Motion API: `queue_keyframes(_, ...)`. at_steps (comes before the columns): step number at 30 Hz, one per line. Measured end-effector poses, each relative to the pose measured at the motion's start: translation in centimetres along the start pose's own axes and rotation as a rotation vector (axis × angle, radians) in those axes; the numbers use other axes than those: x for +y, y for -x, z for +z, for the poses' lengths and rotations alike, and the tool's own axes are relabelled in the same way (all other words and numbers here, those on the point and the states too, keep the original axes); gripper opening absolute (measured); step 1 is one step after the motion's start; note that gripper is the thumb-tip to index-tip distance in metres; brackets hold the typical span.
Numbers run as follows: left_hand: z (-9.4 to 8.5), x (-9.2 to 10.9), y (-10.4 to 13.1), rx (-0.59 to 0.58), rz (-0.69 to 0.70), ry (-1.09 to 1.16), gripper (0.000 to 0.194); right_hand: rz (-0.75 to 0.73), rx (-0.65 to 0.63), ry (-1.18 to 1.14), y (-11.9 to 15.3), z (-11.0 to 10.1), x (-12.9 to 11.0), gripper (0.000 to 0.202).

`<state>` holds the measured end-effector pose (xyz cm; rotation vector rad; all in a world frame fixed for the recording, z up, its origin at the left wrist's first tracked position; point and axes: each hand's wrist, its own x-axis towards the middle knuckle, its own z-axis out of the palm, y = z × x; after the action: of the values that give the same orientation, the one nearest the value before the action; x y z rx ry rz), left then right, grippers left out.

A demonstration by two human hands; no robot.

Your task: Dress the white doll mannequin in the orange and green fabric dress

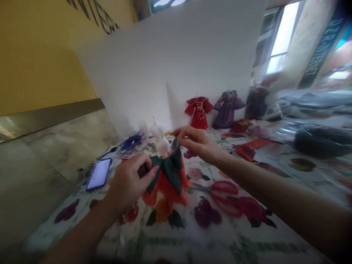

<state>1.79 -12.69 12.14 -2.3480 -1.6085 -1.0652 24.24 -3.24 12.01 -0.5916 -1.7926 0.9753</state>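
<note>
A small garment of dark green cloth [172,170] over an orange skirt [174,189] hangs between my two hands, above the tablecloth. My left hand [134,174] pinches the green cloth at its left edge. At the upper right edge, my right hand [192,141] pinches it between thumb and fingers. Just behind the garment stands a small white mannequin [161,137], blurred and unclothed. Red-handled scissors [224,196] lie on the table to the right of the garment, blades pointing left.
A phone [99,174] lies at the left. Small red [200,112] and purple [228,109] robes stand at the back before a white board [170,66]. Red cloth pieces [247,148] and a plastic-wrapped dark bundle [323,141] lie at the right of the fruit-patterned tablecloth [162,247].
</note>
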Motion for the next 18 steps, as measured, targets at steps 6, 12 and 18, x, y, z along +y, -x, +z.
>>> queue_keyframes(6,0.0,-0.6,-1.9,0.019,-0.084,0.236,0.011,0.097,-0.092,-0.396,-0.5,0.1,1.3,0.01)
queue_keyframes(12,-1.4,-0.1,-4.3,-0.009,-0.052,0.348,0.009,0.258,-0.076,-0.789,0.1,1.3,4.1,0.016)
queue_keyframes(18,-3.1,0.3,-5.7,-0.159,-0.071,0.51,0.009,0.296,-0.056,-0.795,1.8,1.4,4.8,0.023)
